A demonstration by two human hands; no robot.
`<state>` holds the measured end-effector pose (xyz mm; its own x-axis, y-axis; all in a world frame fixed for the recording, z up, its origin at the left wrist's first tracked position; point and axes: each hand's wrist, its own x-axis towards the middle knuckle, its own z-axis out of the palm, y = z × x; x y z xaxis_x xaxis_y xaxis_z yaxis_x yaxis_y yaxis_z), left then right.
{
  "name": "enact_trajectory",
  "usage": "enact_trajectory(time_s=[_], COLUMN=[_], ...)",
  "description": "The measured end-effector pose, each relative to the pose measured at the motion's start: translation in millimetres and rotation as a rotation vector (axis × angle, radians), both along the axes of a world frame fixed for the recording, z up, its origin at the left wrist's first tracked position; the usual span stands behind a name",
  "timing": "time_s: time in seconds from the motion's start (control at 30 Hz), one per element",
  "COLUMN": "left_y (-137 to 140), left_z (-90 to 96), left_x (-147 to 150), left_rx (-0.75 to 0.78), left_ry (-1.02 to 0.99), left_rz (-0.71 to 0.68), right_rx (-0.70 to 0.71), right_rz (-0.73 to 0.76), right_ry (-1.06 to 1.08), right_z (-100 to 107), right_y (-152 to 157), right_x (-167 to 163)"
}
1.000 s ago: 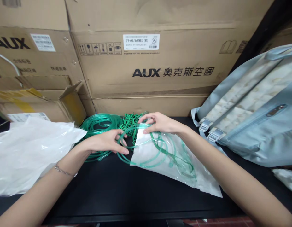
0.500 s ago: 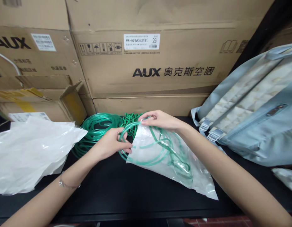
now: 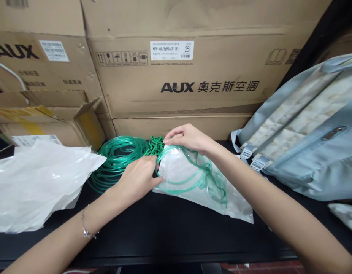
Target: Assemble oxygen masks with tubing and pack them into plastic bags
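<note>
A clear plastic bag (image 3: 178, 169) lies slanted on the black surface, with a loop of green tubing (image 3: 183, 191) and a flat green band (image 3: 218, 190) inside. The loop's left curve sits at the bag's mouth. My left hand (image 3: 138, 176) is closed at the mouth's lower left edge, thumb on the plastic; its other fingertips are partly hidden. Above it, my right hand (image 3: 189, 139) pinches the upper edge of the mouth. Just behind my left hand lies a big coil of green tubing (image 3: 116, 156), beside a heap of green bands (image 3: 155, 145).
A stack of clear plastic bags (image 3: 36, 182) lies at the left, before an opened cardboard box (image 3: 62, 127). Large cartons (image 3: 176, 102) stand along the back. A light blue backpack (image 3: 315, 129) leans at the right. The black tabletop (image 3: 176, 236) ends at the near edge.
The tubing loop that stuck out of the bag's mouth has moved right, further into the bag. My left hand has pushed slightly right, and my right hand has risen a little leftward.
</note>
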<state>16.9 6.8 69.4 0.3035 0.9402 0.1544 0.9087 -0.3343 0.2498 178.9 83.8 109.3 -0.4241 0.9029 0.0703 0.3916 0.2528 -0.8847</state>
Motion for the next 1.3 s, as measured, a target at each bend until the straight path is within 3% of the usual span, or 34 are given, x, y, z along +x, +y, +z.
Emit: enact_trajectory(time_s=[0.07,0.13,0.23,0.3,0.43,0.53,0.73,0.87,1.07,1.13,1.3], left_y=[4,6,8,8,13,20,22,18,19,22,28], left_z=[-0.1,1.0,3.9,5.1,3.5,1.4,4.2,7.5,6.0,8.1,15.5], left_x=[-8,-16,-21,-19,-16,-14,-10,-7,-2,-5,-17], left_rx=[-0.057,-0.187,-0.224,-0.168,-0.176,-0.164,-0.076,-0.081,-0.129,-0.217,-0.649], left_ry=[-0.178,-0.491,-0.899,-0.975,-1.037,-1.046,-0.784,-0.708,-0.566,-0.555,-0.724], left_rz=[-0.144,-0.245,-0.133,-0.047,0.009,0.059,0.019,-0.056,-0.029,-0.082,-0.187], right_rx=[0.021,0.020,-0.015,-0.062,-0.258,-0.351,-0.325,-0.282,-0.244,-0.246,-0.224], right_rz=[-0.002,-0.004,-0.008,0.031,0.202,0.217,0.018,-0.020,-0.071,-0.078,-0.114], right_ry=[0.003,0.027,0.091,0.138,0.193,0.180,0.294,0.324,0.353,0.341,0.288], right_z=[4,5,6,5,0,-8,-19,-17,-14,-15,-18], right_y=[-3,-5,-7,-6,2,12,15,10,7,7,8], right_x=[3,6,11,13,22,27,18,10,5,5,4])
